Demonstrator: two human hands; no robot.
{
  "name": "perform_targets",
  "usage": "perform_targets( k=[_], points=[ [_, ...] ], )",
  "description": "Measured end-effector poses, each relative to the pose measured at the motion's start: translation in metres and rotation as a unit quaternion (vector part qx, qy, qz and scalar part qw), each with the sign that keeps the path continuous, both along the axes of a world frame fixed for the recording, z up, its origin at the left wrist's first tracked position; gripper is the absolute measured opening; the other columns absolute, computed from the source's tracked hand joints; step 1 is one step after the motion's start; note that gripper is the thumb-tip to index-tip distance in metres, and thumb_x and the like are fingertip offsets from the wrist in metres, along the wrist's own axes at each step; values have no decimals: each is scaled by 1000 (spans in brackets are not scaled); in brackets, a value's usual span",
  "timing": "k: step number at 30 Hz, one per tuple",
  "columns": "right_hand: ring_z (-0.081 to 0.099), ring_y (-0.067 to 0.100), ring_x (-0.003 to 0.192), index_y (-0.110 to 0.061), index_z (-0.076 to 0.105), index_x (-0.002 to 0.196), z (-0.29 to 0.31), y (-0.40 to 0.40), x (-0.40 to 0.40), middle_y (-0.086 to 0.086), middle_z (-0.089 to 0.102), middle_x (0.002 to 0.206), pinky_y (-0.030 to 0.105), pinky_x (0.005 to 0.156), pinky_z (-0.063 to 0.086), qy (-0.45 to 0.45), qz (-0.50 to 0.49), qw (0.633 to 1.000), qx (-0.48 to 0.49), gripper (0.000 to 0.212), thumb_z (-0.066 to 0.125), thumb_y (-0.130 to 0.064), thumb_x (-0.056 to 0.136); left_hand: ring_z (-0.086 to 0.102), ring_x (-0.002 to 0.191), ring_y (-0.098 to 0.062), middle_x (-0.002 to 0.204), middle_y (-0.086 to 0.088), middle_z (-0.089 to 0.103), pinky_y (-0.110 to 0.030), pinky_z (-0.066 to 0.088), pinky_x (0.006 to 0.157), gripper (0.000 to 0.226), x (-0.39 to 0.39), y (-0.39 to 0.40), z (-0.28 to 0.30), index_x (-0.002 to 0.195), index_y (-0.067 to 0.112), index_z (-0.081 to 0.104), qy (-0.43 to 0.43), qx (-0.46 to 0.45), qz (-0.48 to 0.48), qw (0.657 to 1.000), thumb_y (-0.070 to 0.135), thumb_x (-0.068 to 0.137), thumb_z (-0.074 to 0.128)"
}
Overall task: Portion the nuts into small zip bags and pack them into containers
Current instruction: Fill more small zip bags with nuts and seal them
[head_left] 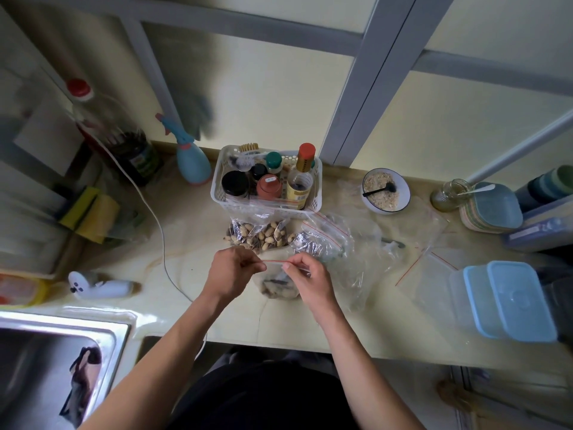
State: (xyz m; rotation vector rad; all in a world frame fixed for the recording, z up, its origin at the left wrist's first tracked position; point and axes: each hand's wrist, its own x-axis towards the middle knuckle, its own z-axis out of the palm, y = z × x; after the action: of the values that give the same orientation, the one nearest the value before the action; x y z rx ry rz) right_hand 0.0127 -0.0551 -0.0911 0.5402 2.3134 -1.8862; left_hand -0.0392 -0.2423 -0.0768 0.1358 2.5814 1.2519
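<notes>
Both hands are at the middle of the counter, working the red-lined zip strip of one small zip bag. The left hand pinches the left end of the strip, the right hand pinches it further right, thumb and forefinger pressed together on the seal. The bag hangs below the fingers with its bottom on the counter, and it holds a dark clump of nuts (can't make out what kind through the plastic).

Just behind the hands sits a bigger clear bag of peanuts in the shell, and right of it another crumpled zip bag with something dark inside. Empty zip bags lie flat further right; I can't count them, they overlap.

At the right edge there are two clear containers with light blue lids, overlapping each other, lids on. Contents: can't tell.

Behind the peanuts is one white plastic basket packed with bottles and jars, one with an orange cap, plus a brush. To its right, one white bowl holds pale crumbly bits with a black spoon in it. One glass jar stands beyond that. One blue spray bottle stands left of the basket, and the steel sink is at lower left.
</notes>
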Motion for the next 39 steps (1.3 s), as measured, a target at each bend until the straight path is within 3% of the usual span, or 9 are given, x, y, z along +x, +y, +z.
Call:
perform_targets(
  k=[6, 10, 12, 17, 25, 29, 31, 34, 39],
  points=[
    [69, 8, 78, -17, 73, 86, 1, 10, -10, -5, 75, 82, 28, 78, 57, -25, -25, 999, 4, 6, 78, -15, 87, 62, 65, 0, 68, 14, 70, -21, 48, 63, 8, -12, 9, 2, 80, 25, 80, -19, 38, 38, 998, 22, 76, 87],
    [65, 6, 71, -19, 72, 83, 4, 22, -23, -6, 73, 77, 15, 70, 49, -11, -94, 994, 53, 7, 76, -14, 87, 60, 69, -2, 83, 9, 69, -15, 44, 63, 21, -24, 15, -2, 96, 30, 72, -6, 10, 7, 1000, 39, 79, 82],
    [62, 1, 67, -18, 71, 81, 5, 29, -29, -8, 71, 75, 13, 65, 45, -15, -143, 985, 99, 9, 75, -14, 88, 64, 73, -5, 83, 10, 70, -23, 47, 66, 18, -32, 16, -3, 96, 28, 73, 16, 0, 4, 1000, 44, 87, 73],
    [67, 20, 81, -20, 66, 81, -4, 37, -42, -4, 70, 82, 28, 74, 49, -70, -251, 949, 178, 17, 67, -5, 88, 65, 79, -15, 94, 1, 72, -29, 51, 74, 17, -52, 10, -2, 105, 16, 74, 31, -46, 87, 995, 23, 93, 65],
    [62, 24, 92, -16, 65, 92, -13, 30, -76, 2, 62, 96, 27, 78, 45, -62, -200, 947, 245, 28, 63, 10, 81, 59, 85, -23, 112, -11, 62, -29, 42, 70, 38, -83, -2, -10, 123, 10, 56, -60, -63, 210, 974, 14, 86, 64],
    [58, 26, 101, -15, 68, 95, -8, 16, -93, 3, 65, 100, 39, 85, 48, -1, -191, 926, 327, 30, 70, 9, 76, 60, 83, -21, 114, -9, 51, -33, 52, 72, 58, -94, -4, -10, 139, 20, 44, -45, -36, 190, 980, 14, 86, 68],
    [56, 23, 101, -15, 69, 96, -3, 5, -100, 1, 64, 99, 35, 85, 49, 55, -177, 921, 344, 27, 71, 6, 78, 59, 79, -12, 113, -7, 51, -34, 56, 70, 61, -98, -4, -8, 142, 26, 44, -40, -33, 176, 983, 17, 88, 70],
    [60, 16, 91, -12, 67, 96, -2, -13, -108, -3, 64, 93, 25, 79, 50, 114, -112, 944, 288, 17, 70, 1, 86, 61, 78, -10, 109, -5, 55, -27, 52, 67, 52, -103, -7, -9, 134, 25, 54, -29, -19, 176, 984, 19, 85, 74],
    [64, 12, 87, -20, 62, 112, -16, -36, -115, -8, 67, 95, 29, 77, 54, 34, 31, 973, 225, 25, 74, -21, 90, 57, 78, -8, 105, -4, 56, -20, 41, 67, 20, -107, -18, -10, 97, 23, 65, -4, -37, 144, 989, 17, 83, 78]
  ],
)
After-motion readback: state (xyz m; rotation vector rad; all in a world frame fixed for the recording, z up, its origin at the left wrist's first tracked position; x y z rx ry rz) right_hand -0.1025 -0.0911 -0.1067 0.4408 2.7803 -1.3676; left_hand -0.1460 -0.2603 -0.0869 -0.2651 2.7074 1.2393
